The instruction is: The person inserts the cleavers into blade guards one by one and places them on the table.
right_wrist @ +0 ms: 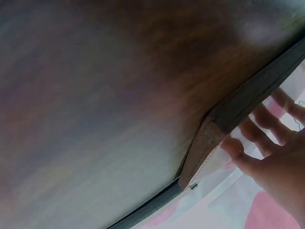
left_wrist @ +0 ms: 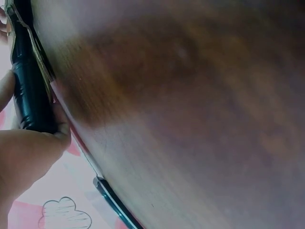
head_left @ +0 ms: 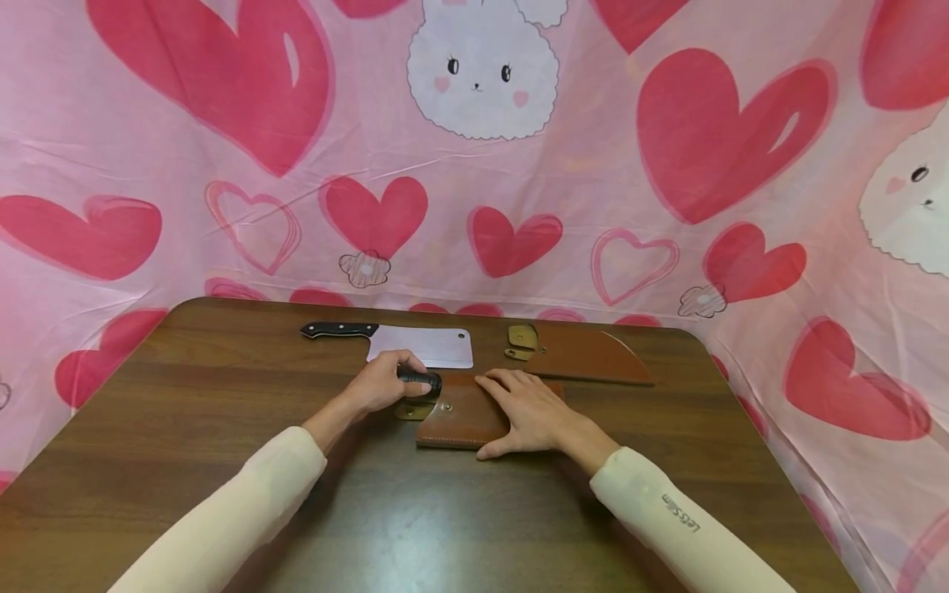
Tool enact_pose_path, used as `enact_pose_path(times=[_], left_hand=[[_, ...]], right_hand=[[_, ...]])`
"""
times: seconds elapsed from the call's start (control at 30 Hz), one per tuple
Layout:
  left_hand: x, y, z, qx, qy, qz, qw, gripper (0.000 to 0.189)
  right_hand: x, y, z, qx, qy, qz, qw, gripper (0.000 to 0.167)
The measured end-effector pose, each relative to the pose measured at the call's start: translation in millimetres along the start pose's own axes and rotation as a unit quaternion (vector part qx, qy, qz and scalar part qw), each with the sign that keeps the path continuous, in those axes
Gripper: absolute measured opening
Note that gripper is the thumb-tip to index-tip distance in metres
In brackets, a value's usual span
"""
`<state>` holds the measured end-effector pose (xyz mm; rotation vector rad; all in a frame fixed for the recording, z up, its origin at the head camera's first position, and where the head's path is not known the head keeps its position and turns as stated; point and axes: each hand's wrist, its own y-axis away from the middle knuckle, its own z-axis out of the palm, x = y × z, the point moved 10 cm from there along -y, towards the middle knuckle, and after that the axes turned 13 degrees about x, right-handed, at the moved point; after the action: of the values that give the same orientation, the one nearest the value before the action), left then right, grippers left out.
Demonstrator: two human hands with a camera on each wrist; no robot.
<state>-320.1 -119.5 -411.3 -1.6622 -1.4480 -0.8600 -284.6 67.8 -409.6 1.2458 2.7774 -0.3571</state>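
Observation:
My left hand (head_left: 381,383) grips a ribbed black knife handle (head_left: 423,381), which sticks out of the left end of a brown leather sheath (head_left: 463,420). In the left wrist view, thumb and fingers close around this handle (left_wrist: 34,98). The blade is hidden inside the leather. On top of the sheath rests my right hand (head_left: 530,412), fingers spread toward its far edge and thumb at its near edge. The right wrist view shows these fingers against the sheath's thick side (right_wrist: 257,93). A brass-coloured strap (head_left: 410,411) lies unfastened beside the handle.
Behind my left hand lies a cleaver (head_left: 426,346) with a black riveted handle (head_left: 337,329) pointing left. A second brown sheath (head_left: 586,354) with an open strap lies at the back right. A pink heart-patterned cloth (head_left: 511,181) hangs behind the wooden table (head_left: 185,428).

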Motion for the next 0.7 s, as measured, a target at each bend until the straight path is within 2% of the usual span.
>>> enact_pose_path(times=[0.2,0.4,0.57,0.7], left_hand=[[-1.9,-0.2,0.6,0.001,0.005,-0.005,1.0000,0.017],[2.5,-1.7,0.1,0.008,0.001,-0.003,1.0000,0.022],[3.2,-4.6,-4.2,0.018,0.007,-0.004,0.9998,0.030],[2.2,-8.0,-13.0,0.023,0.006,-0.013,0.9996,0.035]], right_hand=[[0,0.4,0,-0.006,0.001,0.004,1.0000,0.112],[3,-0.1,0,-0.012,0.001,0.016,0.9998,0.112],[8,-2.4,-7,0.002,-0.008,0.027,0.9996,0.098],[15,-5.2,-23,0.037,-0.014,0.022,0.9990,0.085]])
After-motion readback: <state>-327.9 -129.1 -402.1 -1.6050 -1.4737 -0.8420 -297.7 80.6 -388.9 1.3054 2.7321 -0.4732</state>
